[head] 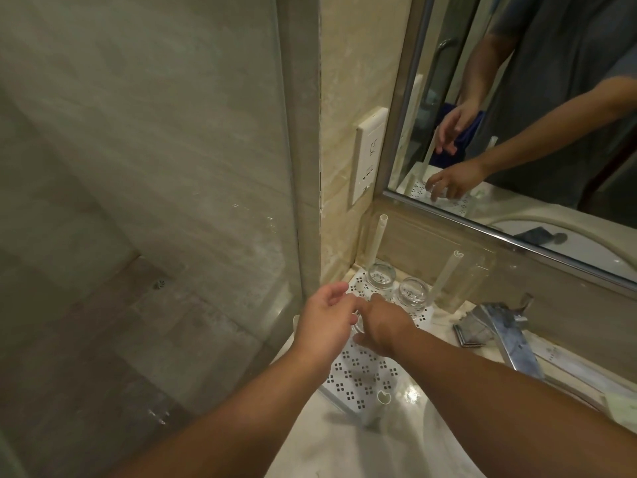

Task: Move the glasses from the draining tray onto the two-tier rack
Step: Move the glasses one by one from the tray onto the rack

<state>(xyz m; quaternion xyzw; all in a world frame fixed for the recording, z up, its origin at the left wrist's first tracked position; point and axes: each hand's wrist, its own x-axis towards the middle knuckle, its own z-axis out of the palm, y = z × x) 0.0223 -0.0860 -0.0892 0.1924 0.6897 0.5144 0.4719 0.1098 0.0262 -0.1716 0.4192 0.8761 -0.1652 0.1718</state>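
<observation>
- The right hand [381,327] reaches over the white perforated shelf of the two-tier rack [358,374], its grip curled down round a clear glass [358,327] whose rim just shows at its left edge
- The left hand [327,319] lies just left of that glass, fingers loosely bent and touching the right hand's fingers; whether its grip is on the glass I cannot tell
- Two more clear glasses [381,276] stand side by side at the far end of the same shelf, well apart from both hands
- Pale upright posts [377,241] rise at the rack's far corners beside those glasses
- A chrome tap [506,326] stands to the right on the marble table [344,450]; a mirror [517,98] hangs on the far wall, a wall socket [370,153] to its left, a glass shower screen [138,167] further left
- The held glass is mostly hidden under the right hand, and the draining tray cannot be made out
</observation>
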